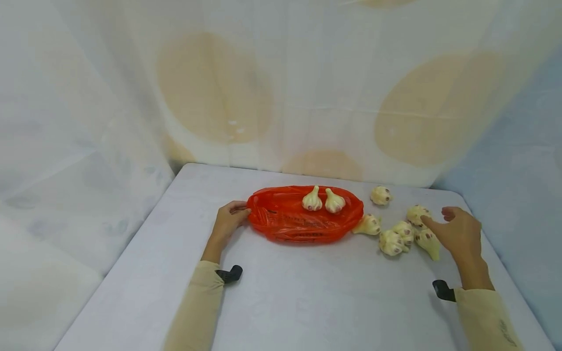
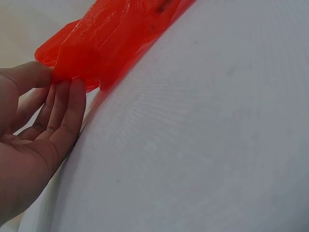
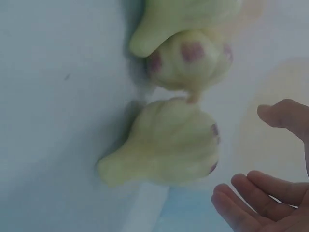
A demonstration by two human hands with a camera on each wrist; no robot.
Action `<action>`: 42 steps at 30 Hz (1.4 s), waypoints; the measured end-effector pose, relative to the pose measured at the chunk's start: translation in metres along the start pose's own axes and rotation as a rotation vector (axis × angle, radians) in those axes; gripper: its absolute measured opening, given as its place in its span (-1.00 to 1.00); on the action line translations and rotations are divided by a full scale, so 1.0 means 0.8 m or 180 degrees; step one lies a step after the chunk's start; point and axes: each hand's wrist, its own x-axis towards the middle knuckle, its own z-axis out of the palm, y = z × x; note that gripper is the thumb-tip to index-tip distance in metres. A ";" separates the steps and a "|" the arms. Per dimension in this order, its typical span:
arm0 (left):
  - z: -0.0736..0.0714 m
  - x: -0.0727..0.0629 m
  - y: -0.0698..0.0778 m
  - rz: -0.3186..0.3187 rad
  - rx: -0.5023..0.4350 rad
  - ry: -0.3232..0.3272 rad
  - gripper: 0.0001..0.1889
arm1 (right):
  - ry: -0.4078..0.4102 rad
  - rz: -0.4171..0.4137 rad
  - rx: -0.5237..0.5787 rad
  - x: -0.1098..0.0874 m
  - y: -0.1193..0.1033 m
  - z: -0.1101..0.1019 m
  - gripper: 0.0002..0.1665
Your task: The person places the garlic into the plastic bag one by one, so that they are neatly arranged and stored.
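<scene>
A red plastic bag (image 1: pixel 285 226) lies spread with its mouth open on the table, and two garlic bulbs (image 1: pixel 312 200) rest in it near its right end. With thumb and fingertips, my left hand (image 1: pixel 226 222) pinches the bag's left edge; the left wrist view shows the red film (image 2: pixel 104 46) between them. Over at the right, my right hand (image 1: pixel 463 231) hovers beside a group of loose garlic bulbs (image 1: pixel 392 243), fingers apart and holding nothing. One bulb (image 3: pixel 164 145) with its neck pointing away lies just in front of that hand in the right wrist view.
Another garlic bulb (image 1: pixel 368 225) lies against the bag's right end, and a single one (image 1: pixel 380 195) sits farther back. The white table (image 1: pixel 316 302) ends at a patterned curtain (image 1: pixel 325 97) behind. Black wrist devices (image 1: pixel 230 274) are on both sleeves.
</scene>
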 end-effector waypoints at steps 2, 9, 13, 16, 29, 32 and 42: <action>-0.001 0.000 0.000 0.0002 -0.0013 0.0003 -0.71 | -0.0049 0.0059 0.0001 -0.003 0.008 -0.001 -0.01; -0.001 -0.001 0.000 0.0029 -0.0030 0.0016 -0.70 | -0.0147 0.0112 0.0031 -0.016 0.028 0.004 -0.01; 0.000 -0.001 0.000 0.0038 -0.0002 0.0005 -0.69 | -0.0173 0.0062 0.0052 -0.023 0.039 0.010 -0.01; 0.000 -0.003 0.000 0.0037 0.0024 0.0012 -0.69 | -0.0213 0.0053 0.0066 -0.025 0.045 0.015 -0.01; 0.001 -0.005 0.003 -0.0002 0.0026 -0.0001 -0.68 | -0.0499 0.0154 0.0087 -0.021 0.058 0.027 0.09; 0.001 -0.004 0.002 0.0009 0.0040 0.0007 -0.68 | -0.0496 0.0098 0.0086 -0.020 0.057 0.029 0.10; 0.002 -0.003 0.001 -0.0015 0.0062 0.0029 -0.70 | -0.0421 0.0090 0.0120 -0.022 0.053 0.030 0.05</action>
